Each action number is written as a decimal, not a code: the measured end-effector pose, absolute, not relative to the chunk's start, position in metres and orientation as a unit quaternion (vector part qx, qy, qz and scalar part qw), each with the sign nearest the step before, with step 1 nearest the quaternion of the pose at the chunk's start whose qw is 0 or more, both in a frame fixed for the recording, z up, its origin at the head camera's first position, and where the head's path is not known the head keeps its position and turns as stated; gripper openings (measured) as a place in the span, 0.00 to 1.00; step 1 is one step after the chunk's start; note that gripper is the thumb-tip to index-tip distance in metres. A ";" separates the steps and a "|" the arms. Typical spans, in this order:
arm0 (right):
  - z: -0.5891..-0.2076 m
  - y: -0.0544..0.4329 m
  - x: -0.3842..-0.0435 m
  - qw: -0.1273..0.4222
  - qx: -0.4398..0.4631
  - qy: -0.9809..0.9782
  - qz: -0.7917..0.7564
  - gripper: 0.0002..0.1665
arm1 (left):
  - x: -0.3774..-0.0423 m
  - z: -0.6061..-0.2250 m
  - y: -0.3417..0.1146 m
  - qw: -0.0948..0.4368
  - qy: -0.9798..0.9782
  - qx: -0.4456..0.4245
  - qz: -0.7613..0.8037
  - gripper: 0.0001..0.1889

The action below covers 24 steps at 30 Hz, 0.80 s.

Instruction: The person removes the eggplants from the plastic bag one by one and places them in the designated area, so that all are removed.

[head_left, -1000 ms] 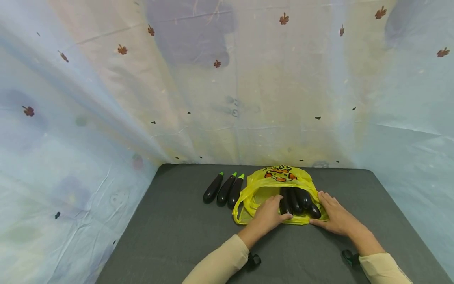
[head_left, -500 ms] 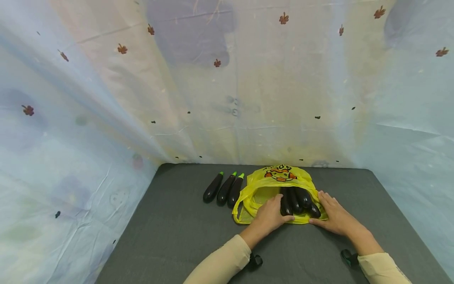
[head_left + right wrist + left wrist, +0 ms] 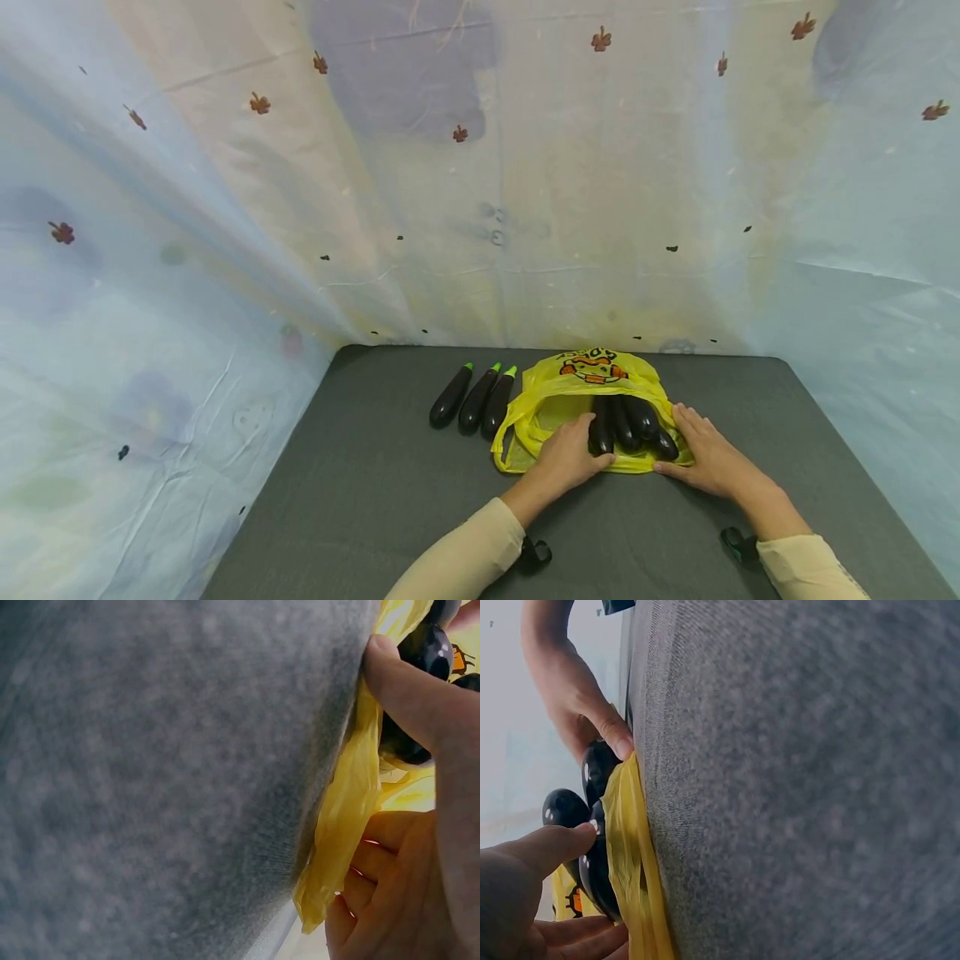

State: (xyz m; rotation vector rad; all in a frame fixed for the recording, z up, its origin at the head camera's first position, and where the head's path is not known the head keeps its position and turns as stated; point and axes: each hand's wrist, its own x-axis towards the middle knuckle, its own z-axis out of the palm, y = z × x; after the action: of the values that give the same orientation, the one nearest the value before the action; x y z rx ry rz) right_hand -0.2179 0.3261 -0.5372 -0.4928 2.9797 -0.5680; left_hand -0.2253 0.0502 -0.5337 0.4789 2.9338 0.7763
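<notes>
A yellow plastic bag (image 3: 547, 386) lies with its mouth facing me, and several dark, glossy eggplants (image 3: 643, 419) lie inside its right half. My left hand (image 3: 567, 454) reaches into the mouth and holds the leftmost eggplant (image 3: 602, 429). In the left wrist view its thumb (image 3: 570, 838) is on one side of that eggplant, its other fingers (image 3: 585, 930) on the far side. My right hand (image 3: 716, 458) rests against the bag's right side, fingers straight. Its thumb (image 3: 397, 671) presses the near rim of the bag in the right wrist view.
To the left of the bag lie three more eggplants (image 3: 474, 404) with green stem ends, side by side on the grey table (image 3: 360, 500). A patterned, pale sheet (image 3: 555, 208) hangs behind the table and along its sides. Dark straps (image 3: 738, 546) are on both wrists.
In the last half second my left hand has shifted slightly left, and the leftmost eggplant in the bag has moved with it. My right hand and the bag have stayed put.
</notes>
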 end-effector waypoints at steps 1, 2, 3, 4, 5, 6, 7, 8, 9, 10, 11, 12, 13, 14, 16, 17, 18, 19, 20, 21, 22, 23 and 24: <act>-0.537 0.326 -0.218 0.034 -0.160 0.969 -0.185 0.72 | -0.225 -0.534 0.049 0.036 0.954 0.157 0.254 0.40; -0.536 0.326 -0.218 0.034 -0.160 0.969 -0.185 0.72 | -0.225 -0.533 0.049 0.039 0.953 0.157 0.257 0.39; -0.536 0.326 -0.218 0.035 -0.159 0.969 -0.186 0.72 | -0.225 -0.533 0.048 0.040 0.951 0.159 0.261 0.39; -0.536 0.325 -0.218 0.036 -0.158 0.969 -0.186 0.72 | -0.225 -0.533 0.047 0.042 0.950 0.159 0.265 0.39; -0.536 0.325 -0.218 0.036 -0.158 0.969 -0.186 0.72 | -0.225 -0.533 0.046 0.043 0.948 0.161 0.270 0.38; -0.536 0.325 -0.218 0.036 -0.158 0.969 -0.185 0.73 | -0.225 -0.534 0.045 0.045 0.946 0.162 0.277 0.38; -0.537 0.325 -0.218 0.036 -0.158 0.970 -0.183 0.73 | -0.225 -0.534 0.044 0.047 0.944 0.163 0.283 0.38; -0.537 0.325 -0.218 0.035 -0.158 0.970 -0.182 0.72 | -0.225 -0.534 0.042 0.048 0.941 0.165 0.292 0.37; -0.537 0.325 -0.218 0.035 -0.158 0.970 -0.182 0.73 | -0.224 -0.534 0.041 0.048 0.938 0.167 0.301 0.37; -0.538 0.325 -0.218 0.036 -0.157 0.970 -0.182 0.72 | -0.224 -0.534 0.039 0.049 0.935 0.168 0.308 0.36; -0.538 0.326 -0.218 0.033 -0.159 0.970 -0.182 0.72 | -0.224 -0.534 0.037 0.049 0.932 0.169 0.316 0.36; -0.539 0.326 -0.218 0.032 -0.161 0.970 -0.182 0.72 | -0.223 -0.534 0.035 0.050 0.929 0.169 0.325 0.36; -0.539 0.327 -0.219 0.031 -0.163 0.969 -0.182 0.72 | -0.223 -0.534 0.034 0.050 0.926 0.170 0.333 0.35; -0.540 0.327 -0.219 0.033 -0.162 0.969 -0.185 0.72 | -0.223 -0.534 0.032 0.051 0.924 0.170 0.340 0.35; -0.540 0.327 -0.219 0.037 -0.161 0.968 -0.189 0.72 | -0.222 -0.534 0.029 0.053 0.920 0.168 0.351 0.34; -0.539 0.327 -0.219 0.037 -0.161 0.968 -0.190 0.72 | -0.221 -0.534 0.027 0.055 0.917 0.166 0.358 0.34; -0.539 0.327 -0.219 0.038 -0.161 0.967 -0.192 0.72 | -0.221 -0.534 0.026 0.058 0.914 0.164 0.365 0.34; -0.539 0.327 -0.219 0.039 -0.161 0.967 -0.193 0.72 | -0.221 -0.534 0.025 0.058 0.912 0.164 0.371 0.34; -0.539 0.327 -0.219 0.041 -0.159 0.967 -0.196 0.73 | -0.221 -0.534 0.023 0.061 0.909 0.161 0.380 0.34; -0.539 0.327 -0.219 0.039 -0.162 0.967 -0.195 0.72 | -0.221 -0.533 0.021 0.061 0.905 0.161 0.388 0.34; -0.539 0.327 -0.219 0.039 -0.161 0.966 -0.197 0.72 | -0.221 -0.533 0.020 0.063 0.902 0.159 0.396 0.33; -0.539 0.328 -0.219 0.039 -0.162 0.966 -0.197 0.72 | -0.221 -0.533 0.018 0.064 0.899 0.158 0.404 0.33; -0.539 0.328 -0.219 0.040 -0.162 0.966 -0.198 0.72 | -0.221 -0.533 0.016 0.065 0.896 0.156 0.411 0.33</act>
State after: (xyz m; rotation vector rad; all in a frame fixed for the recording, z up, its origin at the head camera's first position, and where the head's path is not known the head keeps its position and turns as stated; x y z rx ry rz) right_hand -0.2190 0.3278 -0.5388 -0.4950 2.9602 -0.6061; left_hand -0.2209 0.0164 -0.5326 0.4714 2.7033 1.2402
